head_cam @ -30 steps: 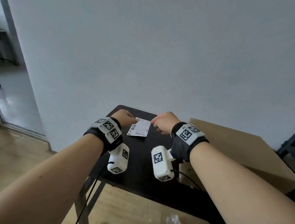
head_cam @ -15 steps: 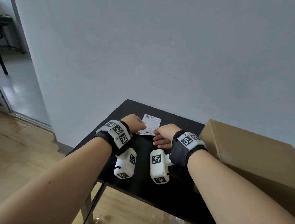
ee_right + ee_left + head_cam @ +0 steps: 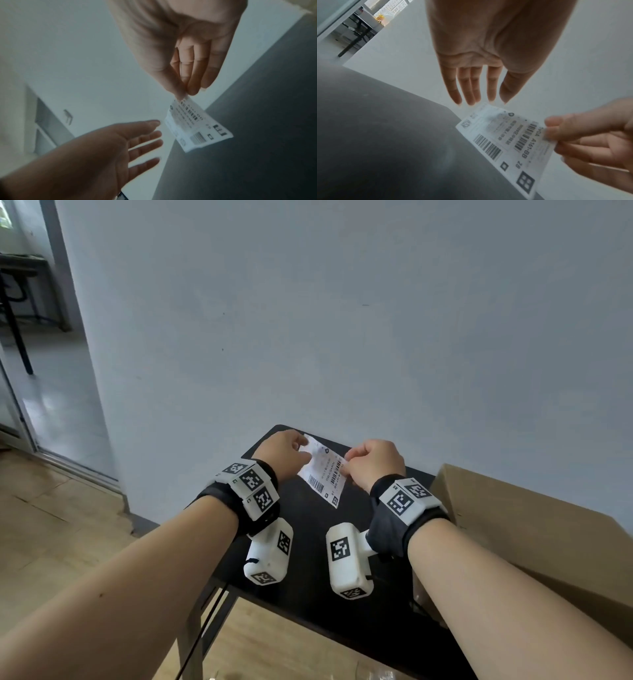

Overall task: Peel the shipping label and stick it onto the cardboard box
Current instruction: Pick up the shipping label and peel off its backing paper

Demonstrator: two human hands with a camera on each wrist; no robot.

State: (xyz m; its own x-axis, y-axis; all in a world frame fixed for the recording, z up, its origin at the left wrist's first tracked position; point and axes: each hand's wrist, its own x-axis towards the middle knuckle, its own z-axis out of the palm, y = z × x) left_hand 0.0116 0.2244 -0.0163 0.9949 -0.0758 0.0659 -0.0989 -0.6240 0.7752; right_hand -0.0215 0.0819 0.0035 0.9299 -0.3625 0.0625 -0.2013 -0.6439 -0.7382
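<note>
A white shipping label [image 3: 323, 472] with barcodes hangs tilted above the black table [image 3: 308, 559]. My right hand [image 3: 371, 462] pinches its right edge between thumb and fingers; the label [image 3: 197, 124] hangs from that pinch in the right wrist view. My left hand [image 3: 284, 455] is by the label's far left corner, fingers straight and spread [image 3: 471, 86], their tips just above the label [image 3: 506, 142] and holding nothing. The brown cardboard box [image 3: 534, 529] stands at the right, beside the table.
A pale wall [image 3: 342, 320] rises right behind the table. A doorway [image 3: 30, 337] with dark furniture legs opens at the left. Wooden floor [image 3: 51, 525] lies below and left of the table.
The label lay flat on the table under both hands; now my right hand has lifted it off the surface and tilted it, and my left hand has opened beside it.
</note>
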